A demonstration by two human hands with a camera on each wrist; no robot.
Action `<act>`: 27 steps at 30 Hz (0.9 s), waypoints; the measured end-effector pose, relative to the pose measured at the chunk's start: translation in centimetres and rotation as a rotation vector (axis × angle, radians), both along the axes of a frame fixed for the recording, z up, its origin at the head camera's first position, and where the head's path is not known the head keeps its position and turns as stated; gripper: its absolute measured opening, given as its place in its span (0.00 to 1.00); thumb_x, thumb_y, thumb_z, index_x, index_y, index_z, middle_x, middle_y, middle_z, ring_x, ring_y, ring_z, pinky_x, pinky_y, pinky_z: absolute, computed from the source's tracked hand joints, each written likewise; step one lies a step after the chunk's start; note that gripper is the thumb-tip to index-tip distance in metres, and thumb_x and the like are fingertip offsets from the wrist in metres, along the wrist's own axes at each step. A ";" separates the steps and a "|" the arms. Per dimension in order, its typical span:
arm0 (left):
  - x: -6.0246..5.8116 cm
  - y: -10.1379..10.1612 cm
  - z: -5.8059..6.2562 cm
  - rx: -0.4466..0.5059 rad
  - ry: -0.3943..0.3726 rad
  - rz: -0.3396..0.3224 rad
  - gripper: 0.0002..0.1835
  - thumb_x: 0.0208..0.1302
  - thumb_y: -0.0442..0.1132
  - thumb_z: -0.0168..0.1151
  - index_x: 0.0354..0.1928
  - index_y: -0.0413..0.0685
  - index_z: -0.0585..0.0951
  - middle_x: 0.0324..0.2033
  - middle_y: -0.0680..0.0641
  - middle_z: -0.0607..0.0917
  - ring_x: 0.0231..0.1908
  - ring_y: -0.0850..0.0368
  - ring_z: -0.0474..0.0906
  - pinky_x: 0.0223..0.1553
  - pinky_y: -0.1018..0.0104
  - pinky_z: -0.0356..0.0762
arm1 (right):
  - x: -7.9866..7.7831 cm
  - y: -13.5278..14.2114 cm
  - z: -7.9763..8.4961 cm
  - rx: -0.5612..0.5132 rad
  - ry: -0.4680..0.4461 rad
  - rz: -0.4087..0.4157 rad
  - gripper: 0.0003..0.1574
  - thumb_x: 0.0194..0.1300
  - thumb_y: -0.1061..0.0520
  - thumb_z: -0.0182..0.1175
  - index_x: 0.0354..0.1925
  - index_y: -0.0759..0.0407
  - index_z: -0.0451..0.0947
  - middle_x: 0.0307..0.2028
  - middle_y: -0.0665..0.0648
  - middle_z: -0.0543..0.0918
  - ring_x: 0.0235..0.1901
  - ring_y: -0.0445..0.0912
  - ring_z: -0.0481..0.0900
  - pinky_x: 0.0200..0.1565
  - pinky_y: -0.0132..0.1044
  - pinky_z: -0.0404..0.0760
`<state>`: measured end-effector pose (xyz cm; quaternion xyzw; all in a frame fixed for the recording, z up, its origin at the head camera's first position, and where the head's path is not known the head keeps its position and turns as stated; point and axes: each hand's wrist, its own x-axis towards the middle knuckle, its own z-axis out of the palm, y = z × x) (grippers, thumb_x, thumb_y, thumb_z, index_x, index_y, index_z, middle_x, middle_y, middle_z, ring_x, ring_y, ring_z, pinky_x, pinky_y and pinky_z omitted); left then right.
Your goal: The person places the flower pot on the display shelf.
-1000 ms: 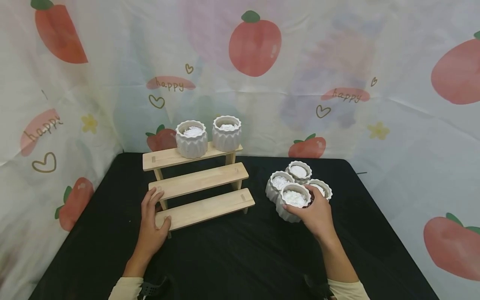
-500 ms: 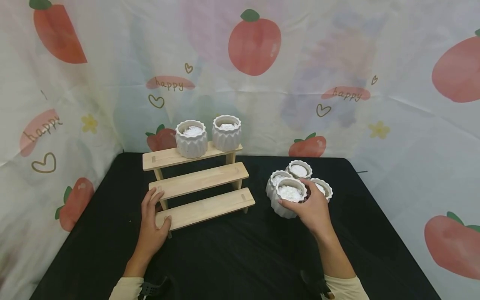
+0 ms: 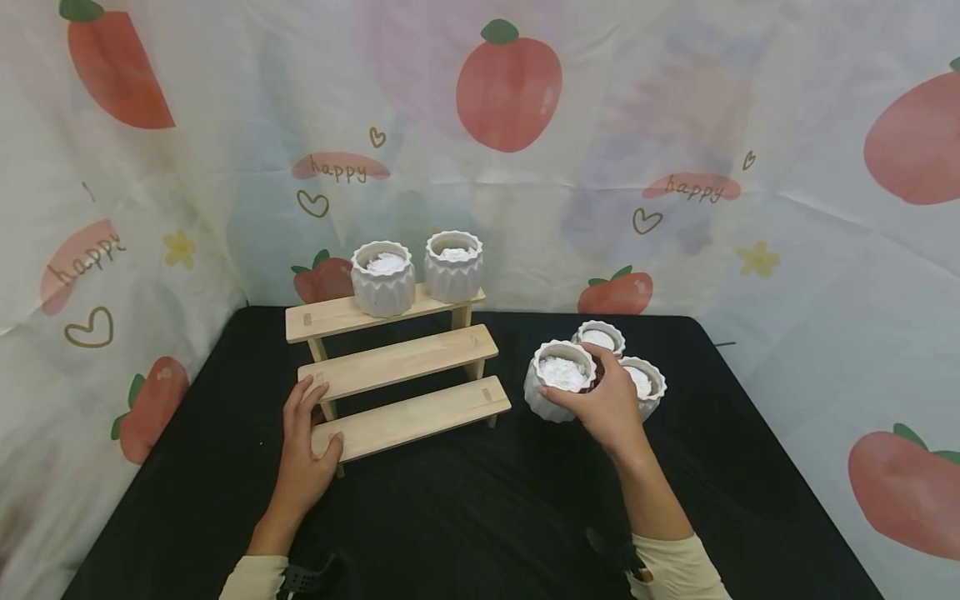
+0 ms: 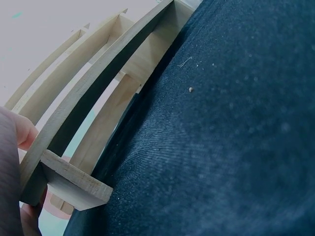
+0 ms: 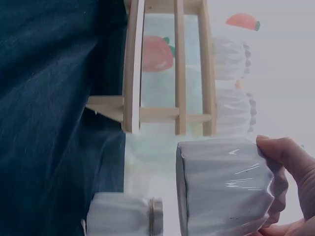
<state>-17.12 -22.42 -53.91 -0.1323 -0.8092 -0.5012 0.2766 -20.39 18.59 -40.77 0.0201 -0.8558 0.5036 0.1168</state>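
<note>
In the head view, my right hand [image 3: 609, 410] grips a white fluted ceramic pot [image 3: 561, 377] by its rim, with white material inside. The right wrist view has the same pot [image 5: 226, 187] raised above the table, its base facing left. My left hand [image 3: 306, 450] holds the left end of a three-tier wooden display stand [image 3: 405, 362], thumb on the lowest step and fingers by the middle one. Two matching pots, a left one [image 3: 383, 279] and a right one [image 3: 454, 267], stand on the top step.
Behind the held pot, a back pot [image 3: 600, 335] and a right pot [image 3: 645, 385] stand on the black tablecloth [image 3: 465, 517]. Any other pot there is hidden by the held one. A printed fabric backdrop [image 3: 525, 208] hangs around the table.
My right hand has lifted the front pot out of the group and moved it up and left, covering the pot behind. The left hand and the stand have stayed put.
</note>
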 end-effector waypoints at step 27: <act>-0.1 -0.1 -0.3 -0.008 -0.022 0.009 0.46 0.56 0.18 0.60 0.78 0.49 0.63 0.80 0.46 0.49 0.74 0.50 0.50 0.63 0.74 0.61 | -2.1 -5.7 0.5 -0.113 0.029 0.064 0.54 0.44 0.59 0.85 0.66 0.66 0.71 0.55 0.62 0.80 0.52 0.53 0.77 0.52 0.47 0.77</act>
